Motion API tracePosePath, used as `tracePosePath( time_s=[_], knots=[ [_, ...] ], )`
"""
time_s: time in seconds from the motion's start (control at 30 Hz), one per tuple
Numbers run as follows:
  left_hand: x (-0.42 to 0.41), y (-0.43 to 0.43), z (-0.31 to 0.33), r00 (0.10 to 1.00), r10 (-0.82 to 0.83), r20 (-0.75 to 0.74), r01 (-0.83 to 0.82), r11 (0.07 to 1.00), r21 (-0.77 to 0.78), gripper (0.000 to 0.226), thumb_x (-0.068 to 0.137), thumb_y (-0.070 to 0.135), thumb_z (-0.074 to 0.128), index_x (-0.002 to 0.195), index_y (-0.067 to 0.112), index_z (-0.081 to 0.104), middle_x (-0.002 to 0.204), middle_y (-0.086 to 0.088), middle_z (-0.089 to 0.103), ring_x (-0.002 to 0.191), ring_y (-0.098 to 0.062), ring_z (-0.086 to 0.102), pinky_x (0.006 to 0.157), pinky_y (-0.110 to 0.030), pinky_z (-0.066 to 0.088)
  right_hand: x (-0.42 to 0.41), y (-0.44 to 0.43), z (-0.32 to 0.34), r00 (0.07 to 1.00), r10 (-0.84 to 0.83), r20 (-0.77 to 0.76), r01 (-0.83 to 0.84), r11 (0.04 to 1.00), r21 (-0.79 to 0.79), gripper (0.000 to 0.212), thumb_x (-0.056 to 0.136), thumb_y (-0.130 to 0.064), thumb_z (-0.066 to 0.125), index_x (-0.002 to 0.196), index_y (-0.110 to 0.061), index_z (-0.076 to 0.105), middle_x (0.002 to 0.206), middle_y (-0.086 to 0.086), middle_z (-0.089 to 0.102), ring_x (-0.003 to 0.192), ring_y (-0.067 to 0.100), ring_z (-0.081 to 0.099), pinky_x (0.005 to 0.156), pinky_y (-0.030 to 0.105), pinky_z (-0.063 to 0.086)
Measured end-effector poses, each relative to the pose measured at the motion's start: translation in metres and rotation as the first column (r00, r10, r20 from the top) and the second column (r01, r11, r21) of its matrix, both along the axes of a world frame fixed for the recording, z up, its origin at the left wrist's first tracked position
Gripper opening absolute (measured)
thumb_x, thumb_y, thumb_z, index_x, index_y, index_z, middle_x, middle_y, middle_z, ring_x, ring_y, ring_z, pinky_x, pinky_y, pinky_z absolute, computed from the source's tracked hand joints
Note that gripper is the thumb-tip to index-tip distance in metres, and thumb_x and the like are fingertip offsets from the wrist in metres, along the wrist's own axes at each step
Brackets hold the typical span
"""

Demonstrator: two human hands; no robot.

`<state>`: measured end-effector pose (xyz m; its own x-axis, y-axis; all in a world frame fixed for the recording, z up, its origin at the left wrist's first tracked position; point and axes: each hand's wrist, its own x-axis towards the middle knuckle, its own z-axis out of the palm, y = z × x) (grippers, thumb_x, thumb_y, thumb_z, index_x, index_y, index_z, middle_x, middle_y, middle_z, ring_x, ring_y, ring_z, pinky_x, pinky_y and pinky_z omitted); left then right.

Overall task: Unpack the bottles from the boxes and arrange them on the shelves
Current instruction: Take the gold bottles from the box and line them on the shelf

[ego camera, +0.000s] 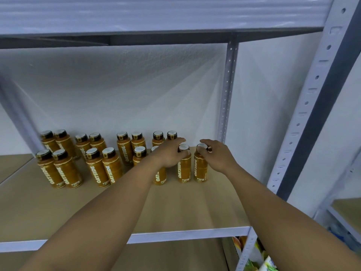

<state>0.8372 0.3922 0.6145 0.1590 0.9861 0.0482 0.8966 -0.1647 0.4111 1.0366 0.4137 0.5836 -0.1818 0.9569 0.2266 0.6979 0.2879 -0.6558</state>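
Note:
Several orange bottles with dark caps and white lettering stand in pairs on the brown shelf board (195,208). My left hand (170,154) grips the cap end of one upright bottle (184,169) near the right of the row. My right hand (216,155) pinches the cap of the neighbouring bottle (200,169), the rightmost one. Both bottles stand on the board, side by side. Another bottle (159,177) is partly hidden under my left wrist. The grouped bottles (66,169) fill the left and middle of the shelf.
A grey metal upright (304,118) with holes rises at the right front, another (226,94) at the back right corner. The shelf above (156,34) overhangs. Colourful packs (254,257) lie below at the lower right. The board's front part is bare.

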Motion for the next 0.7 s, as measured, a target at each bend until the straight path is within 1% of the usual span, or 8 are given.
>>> tracePosePath(
  time_s=[0.1,0.17,0.27,0.37,0.47,0.53,0.6,0.7],
  knots=[
    [-0.003,0.001,0.012,0.999,-0.036,-0.016,0.035,0.999,-0.038,0.055,0.107,0.044,0.042,0.158,0.03,0.029,0.155,-0.007,0.047,0.136,-0.025,0.05,0.102,-0.032,0.042,-0.001,-0.001,0.008,0.999,-0.034,0.032,0.033,0.999,0.023,0.049,0.097,-0.059,0.049,0.14,-0.035,0.054,0.14,0.001,0.056,0.122,0.023,0.058,0.097,0.038,0.051],
    [-0.005,0.004,0.021,0.996,-0.065,-0.055,0.061,0.995,-0.073,0.05,0.108,0.042,0.042,0.156,0.032,0.032,0.154,-0.006,0.048,0.135,-0.024,0.051,0.1,-0.031,0.043,0.0,0.002,0.019,0.991,-0.042,0.124,0.037,0.998,0.043,0.048,0.097,-0.058,0.05,0.137,-0.032,0.056,0.137,0.001,0.058,0.119,0.022,0.059,0.091,0.035,0.05],
    [-0.006,0.009,0.03,0.978,-0.142,-0.155,0.118,0.981,-0.152,0.048,0.108,0.033,0.044,0.155,0.031,0.037,0.159,-0.001,0.041,0.139,-0.024,0.046,0.101,-0.029,0.041,-0.001,0.006,0.035,0.955,0.009,0.296,-0.004,1.0,-0.017,0.048,0.096,-0.057,0.054,0.132,-0.026,0.06,0.131,0.003,0.064,0.113,0.023,0.061,0.084,0.033,0.048],
    [-0.005,0.013,0.033,0.962,-0.172,-0.213,0.142,0.978,-0.151,0.048,0.108,0.031,0.045,0.155,0.03,0.038,0.16,0.0,0.039,0.14,-0.024,0.045,0.099,-0.028,0.04,-0.004,0.009,0.044,0.911,0.056,0.408,-0.04,0.998,-0.048,0.044,0.097,-0.051,0.057,0.127,-0.02,0.064,0.131,0.005,0.063,0.107,0.023,0.062,0.083,0.031,0.05],
    [-0.003,0.015,0.034,0.952,-0.184,-0.243,0.157,0.979,-0.127,0.047,0.107,0.035,0.047,0.153,0.029,0.041,0.157,-0.002,0.043,0.132,-0.023,0.051,0.093,-0.027,0.04,-0.007,0.01,0.05,0.883,0.075,0.463,-0.06,0.997,-0.046,0.043,0.098,-0.047,0.059,0.126,-0.016,0.066,0.133,0.005,0.063,0.11,0.023,0.062,0.087,0.031,0.049],
    [-0.003,0.017,0.034,0.951,-0.188,-0.245,0.161,0.979,-0.125,0.048,0.106,0.038,0.048,0.152,0.029,0.042,0.154,-0.003,0.046,0.118,-0.019,0.057,0.089,-0.028,0.041,-0.007,0.012,0.051,0.873,0.093,0.478,-0.074,0.996,-0.059,0.043,0.099,-0.045,0.059,0.129,-0.015,0.065,0.137,0.005,0.061,0.114,0.023,0.061,0.089,0.031,0.05],
    [-0.003,0.017,0.033,0.953,-0.188,-0.238,0.164,0.979,-0.118,0.047,0.105,0.039,0.05,0.151,0.028,0.044,0.151,-0.004,0.048,0.102,-0.013,0.055,0.085,-0.028,0.042,-0.007,0.014,0.051,0.871,0.111,0.479,-0.089,0.994,-0.069,0.045,0.099,-0.045,0.058,0.134,-0.017,0.062,0.142,0.005,0.057,0.119,0.024,0.059,0.093,0.033,0.05],
    [-0.001,0.017,0.032,0.957,-0.174,-0.232,0.157,0.983,-0.093,0.047,0.104,0.039,0.052,0.149,0.027,0.046,0.147,-0.005,0.051,0.097,-0.012,0.052,0.081,-0.027,0.041,-0.007,0.017,0.051,0.863,0.142,0.485,-0.115,0.99,-0.086,0.046,0.1,-0.043,0.057,0.139,-0.018,0.059,0.146,0.004,0.054,0.125,0.025,0.056,0.098,0.034,0.049]
  ],
)
